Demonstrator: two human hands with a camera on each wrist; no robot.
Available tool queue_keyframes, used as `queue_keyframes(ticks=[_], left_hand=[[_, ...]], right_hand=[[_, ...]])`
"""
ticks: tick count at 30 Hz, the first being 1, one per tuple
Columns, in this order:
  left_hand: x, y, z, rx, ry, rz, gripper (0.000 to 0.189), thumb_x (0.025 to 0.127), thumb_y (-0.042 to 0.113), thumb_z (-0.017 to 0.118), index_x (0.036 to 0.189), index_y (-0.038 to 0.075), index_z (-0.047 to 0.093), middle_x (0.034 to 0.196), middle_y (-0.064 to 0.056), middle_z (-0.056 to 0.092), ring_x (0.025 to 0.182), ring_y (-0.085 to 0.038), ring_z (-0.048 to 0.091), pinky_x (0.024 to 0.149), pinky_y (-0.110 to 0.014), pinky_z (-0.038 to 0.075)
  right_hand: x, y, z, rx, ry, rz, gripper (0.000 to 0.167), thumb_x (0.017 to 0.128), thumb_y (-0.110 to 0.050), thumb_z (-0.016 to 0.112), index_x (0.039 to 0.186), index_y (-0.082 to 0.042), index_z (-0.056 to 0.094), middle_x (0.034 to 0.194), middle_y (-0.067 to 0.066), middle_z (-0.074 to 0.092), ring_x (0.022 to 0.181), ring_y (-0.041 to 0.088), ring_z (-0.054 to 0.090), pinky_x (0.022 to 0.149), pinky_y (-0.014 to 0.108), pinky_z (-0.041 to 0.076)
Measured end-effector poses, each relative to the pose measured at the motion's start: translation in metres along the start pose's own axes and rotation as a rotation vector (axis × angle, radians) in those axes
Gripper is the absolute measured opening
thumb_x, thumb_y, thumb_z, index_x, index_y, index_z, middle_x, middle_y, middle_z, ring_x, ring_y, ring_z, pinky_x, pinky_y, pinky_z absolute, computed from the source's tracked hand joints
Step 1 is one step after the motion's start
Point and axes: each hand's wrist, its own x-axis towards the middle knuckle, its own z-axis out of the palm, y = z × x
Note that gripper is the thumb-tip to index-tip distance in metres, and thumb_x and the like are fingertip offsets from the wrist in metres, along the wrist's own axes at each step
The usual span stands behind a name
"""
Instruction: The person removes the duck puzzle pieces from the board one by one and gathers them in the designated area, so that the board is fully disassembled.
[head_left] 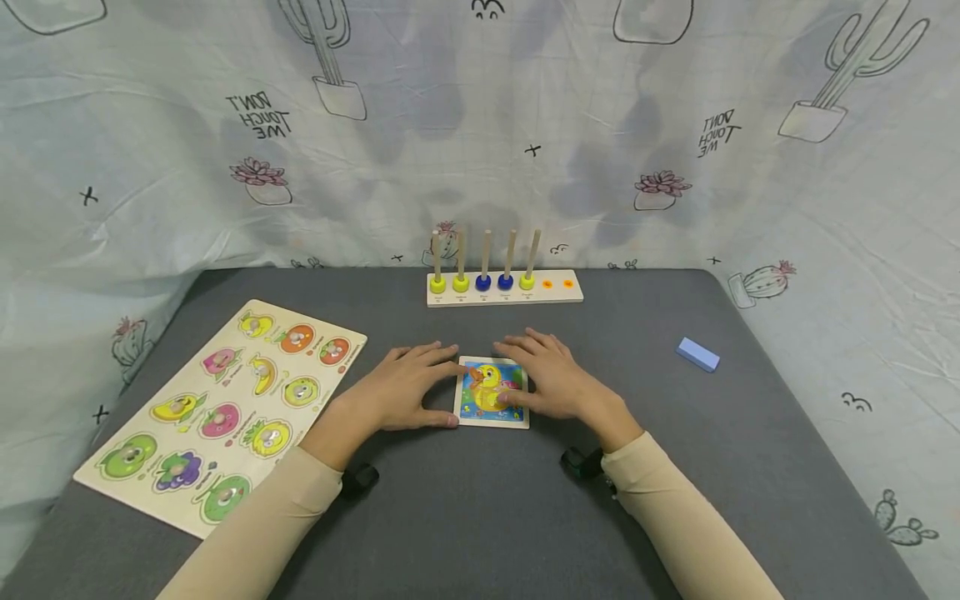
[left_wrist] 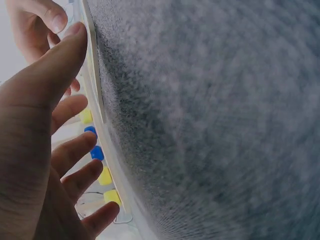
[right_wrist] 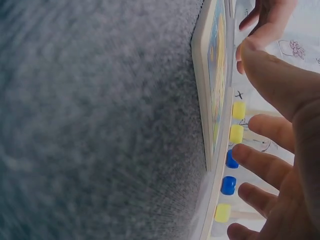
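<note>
A small square duck puzzle [head_left: 489, 382] with a pale wooden frame lies flat on the grey table, between both hands. At its left side is my left hand [head_left: 408, 387], fingers spread, with the thumb by the lower left corner and the index finger over the upper left edge. My right hand [head_left: 555, 382] is at the right side, its thumb reaching over the picture and its fingers extended past the upper right corner. In the right wrist view the puzzle [right_wrist: 216, 85] shows its thick pale edge, and the fingers stay straight and apart. Neither hand grips anything.
Behind the puzzle stands a wooden peg board [head_left: 504, 298] with yellow and blue rings on upright pegs. A large fruit puzzle board [head_left: 180, 433] lies at the left, partly under the left forearm. A light blue block [head_left: 697, 354] lies at the right. Printed cloth [head_left: 480, 117] hangs behind.
</note>
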Motion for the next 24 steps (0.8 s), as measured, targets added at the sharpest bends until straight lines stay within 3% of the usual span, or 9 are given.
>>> queue_keyframes(ticks=[10,24], left_hand=[[0.0077,-0.0008,0.0043,-0.074,-0.014,0.036,0.069,0.086,0.066,0.072,0.146,0.035,0.057,0.168,-0.005,0.031,0.155,-0.031,0.027,0.115,-0.067,0.028],[0.0100,-0.0027,0.0050,-0.140,-0.044,0.025,0.060,0.086,0.060,0.075,0.138,0.035,0.059,0.167,-0.003,0.034,0.153,-0.031,0.030,0.116,-0.065,0.026]], right_hand=[[-0.0035,-0.0007,-0.0058,0.006,-0.048,-0.007,0.085,0.089,-0.052,0.076,0.157,-0.014,0.043,0.160,0.013,0.042,0.152,0.049,0.022,0.115,0.074,0.021],[0.0031,0.0008,0.0001,0.031,-0.109,-0.033,0.091,0.085,-0.053,0.080,0.158,-0.015,0.042,0.161,0.014,0.040,0.152,0.049,0.023,0.115,0.072,0.024]])
